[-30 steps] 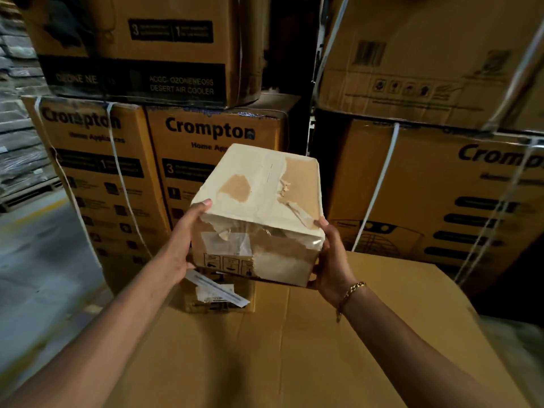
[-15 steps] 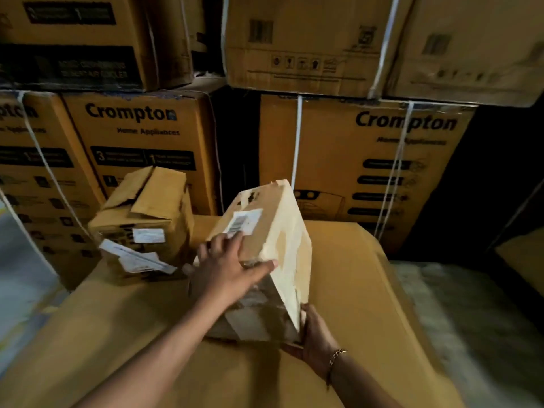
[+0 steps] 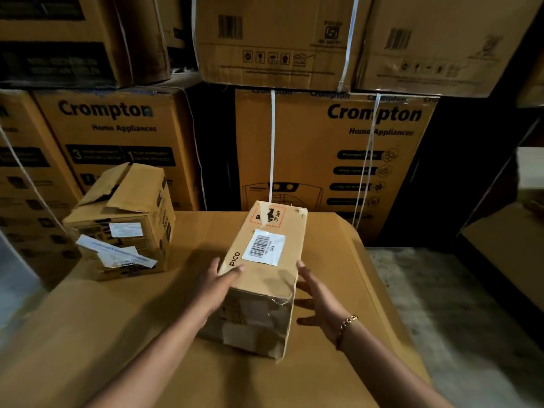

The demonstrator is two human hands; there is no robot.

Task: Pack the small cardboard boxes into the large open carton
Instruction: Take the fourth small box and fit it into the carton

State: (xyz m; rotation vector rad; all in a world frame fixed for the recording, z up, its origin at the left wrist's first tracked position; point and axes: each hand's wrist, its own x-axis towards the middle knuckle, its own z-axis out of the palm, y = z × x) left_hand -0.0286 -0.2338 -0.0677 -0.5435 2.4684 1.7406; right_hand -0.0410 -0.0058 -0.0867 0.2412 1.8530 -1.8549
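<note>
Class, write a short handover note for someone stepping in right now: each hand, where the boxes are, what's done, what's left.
Left hand: on the left side of the PICO box, thumb over its top edge.
Right hand: open, fingers spread beside the box's right side, apparently not gripping.
PICO box lies flat on the big cardboard surface.
Open-flapped small box sits to the rear left.
Done: nothing visibly packed.
Left: pack both; no open carton is in view.

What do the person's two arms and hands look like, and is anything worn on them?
Both forearms are bare, with no sleeves or gloves in view. The left hand carries nothing visible. The right hand has a gold-coloured chain bracelet around the wrist. No rings or watch can be seen.
</note>
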